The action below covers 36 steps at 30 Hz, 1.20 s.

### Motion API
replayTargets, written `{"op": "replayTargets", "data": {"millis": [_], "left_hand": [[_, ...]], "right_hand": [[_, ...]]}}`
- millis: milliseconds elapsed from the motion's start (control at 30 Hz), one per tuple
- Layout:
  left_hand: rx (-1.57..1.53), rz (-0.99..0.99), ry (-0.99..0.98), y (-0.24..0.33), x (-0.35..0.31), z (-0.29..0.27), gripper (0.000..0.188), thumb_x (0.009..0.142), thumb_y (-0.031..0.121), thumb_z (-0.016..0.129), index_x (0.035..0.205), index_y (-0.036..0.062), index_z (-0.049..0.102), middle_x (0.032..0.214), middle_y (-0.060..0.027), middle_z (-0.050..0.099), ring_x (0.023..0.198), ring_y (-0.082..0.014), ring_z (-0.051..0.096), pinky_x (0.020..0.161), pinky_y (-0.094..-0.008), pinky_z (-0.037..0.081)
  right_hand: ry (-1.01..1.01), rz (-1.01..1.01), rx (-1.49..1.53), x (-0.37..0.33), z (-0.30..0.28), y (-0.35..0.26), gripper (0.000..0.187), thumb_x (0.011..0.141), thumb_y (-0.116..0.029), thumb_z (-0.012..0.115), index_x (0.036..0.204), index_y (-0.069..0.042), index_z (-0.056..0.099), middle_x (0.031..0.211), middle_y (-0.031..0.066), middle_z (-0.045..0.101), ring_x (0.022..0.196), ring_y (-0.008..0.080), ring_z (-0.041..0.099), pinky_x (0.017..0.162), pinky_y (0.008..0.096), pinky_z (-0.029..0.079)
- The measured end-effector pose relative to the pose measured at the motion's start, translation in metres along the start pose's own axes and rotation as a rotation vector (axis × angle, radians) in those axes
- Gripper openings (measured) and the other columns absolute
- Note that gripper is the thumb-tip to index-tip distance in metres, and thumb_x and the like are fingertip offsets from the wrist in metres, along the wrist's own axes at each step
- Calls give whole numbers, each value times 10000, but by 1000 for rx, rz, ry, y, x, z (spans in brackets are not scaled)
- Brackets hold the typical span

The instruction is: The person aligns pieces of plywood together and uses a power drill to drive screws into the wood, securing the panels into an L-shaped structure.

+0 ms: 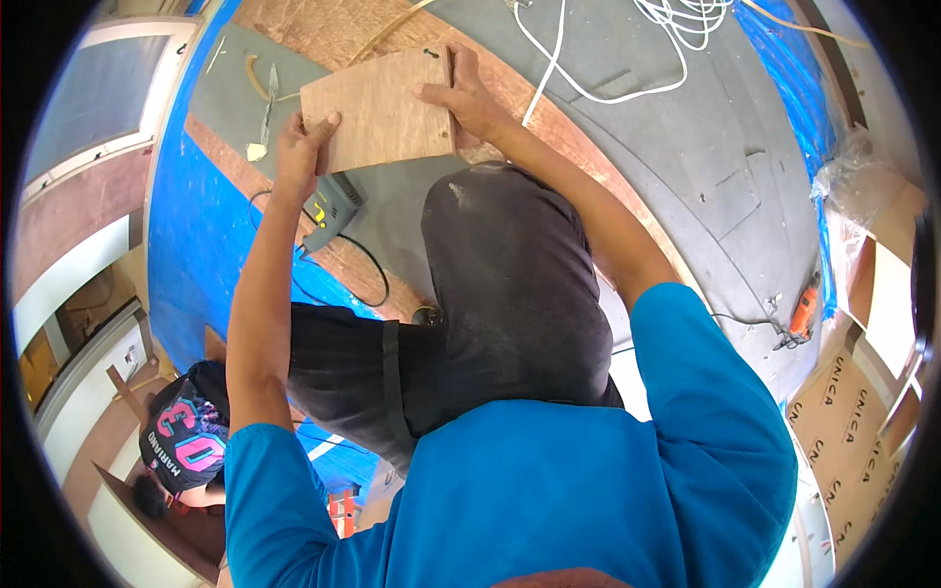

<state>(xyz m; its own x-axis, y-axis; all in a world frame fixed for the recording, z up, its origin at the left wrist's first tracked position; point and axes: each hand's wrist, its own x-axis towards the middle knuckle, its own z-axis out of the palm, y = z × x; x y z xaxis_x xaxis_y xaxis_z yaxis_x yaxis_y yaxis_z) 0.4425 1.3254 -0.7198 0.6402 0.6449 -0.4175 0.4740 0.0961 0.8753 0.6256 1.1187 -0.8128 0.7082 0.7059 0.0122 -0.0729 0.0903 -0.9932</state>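
While both hands are up in front of the knees, the floor (706,127) spreads out under and around the board, mostly grey to its right, with reddish-brown strips running past it. The blue sheet (196,255) covers ground to the left of the board and nearer the wearer. Well apart from the board, down and to the left, a co-worker (186,431) in a dark printed shirt bends low; far down and to the right of it stands brown cardboard (843,431). The board (382,113) itself is flat, pale wood, raised above the floor and tilted a little; whether it touches the knee I cannot tell. White cable (686,18) lies in loops beyond it to the right. The left hand (302,152) is clamped on the board's lower left edge, thumb on the near face; the right hand (469,103) grips its right edge the same way. Just below the board's lower left corner lies a drill (331,211), and far to its right an orange tool (805,306), neither in use. A thin blade (269,103) lies left of the board, as does a pale lump (257,152). A small dark mark (431,53) sits at the board's top right corner. The step in hand seems to be holding and turning or checking the board; the next move probably calls for an even two-handed grip, with its edges kept level.
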Motion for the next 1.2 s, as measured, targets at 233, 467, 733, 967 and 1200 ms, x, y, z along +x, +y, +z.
{"op": "replayTargets", "data": {"millis": [233,467,733,967,1200], "left_hand": [[-55,16,11,-23,13,-15,509,941,342,739,1275,-2,568,787,0,617,509,-61,502,444,-242,372],[-172,-57,15,-4,4,-3,508,1025,450,589,1297,21,593,732,4,578,530,-94,506,472,-258,396],[747,-179,-263,-43,4,-134,395,1011,321,632,1189,-29,671,985,-111,700,874,-197,676,722,-365,555],[1004,-152,-182,-133,-70,-197,474,859,219,777,1252,-9,639,1145,-226,685,1023,-391,683,861,-431,558],[1139,316,-151,-150,-115,-126,857,723,104,851,1481,65,454,1476,-203,487,1342,-430,487,1080,-504,443]], "right_hand": [[-43,20,2,0,4,-5,875,849,-341,764,1460,36,264,1364,186,321,1356,298,382,1144,410,353],[-26,-1,-51,-1,-1,2,852,841,-333,754,1455,39,294,1345,177,310,1356,288,357,1150,411,338],[-6,-4,139,-1,6,11,873,818,-383,764,1424,74,332,1326,247,343,1345,370,326,1160,420,292],[-81,-98,92,-2,7,14,556,873,-267,750,1282,47,541,1326,248,342,1337,385,327,1161,417,284],[-61,121,399,-5,0,-17,727,828,-198,691,1408,3,302,1247,161,473,1174,249,524,1007,401,486]]}}
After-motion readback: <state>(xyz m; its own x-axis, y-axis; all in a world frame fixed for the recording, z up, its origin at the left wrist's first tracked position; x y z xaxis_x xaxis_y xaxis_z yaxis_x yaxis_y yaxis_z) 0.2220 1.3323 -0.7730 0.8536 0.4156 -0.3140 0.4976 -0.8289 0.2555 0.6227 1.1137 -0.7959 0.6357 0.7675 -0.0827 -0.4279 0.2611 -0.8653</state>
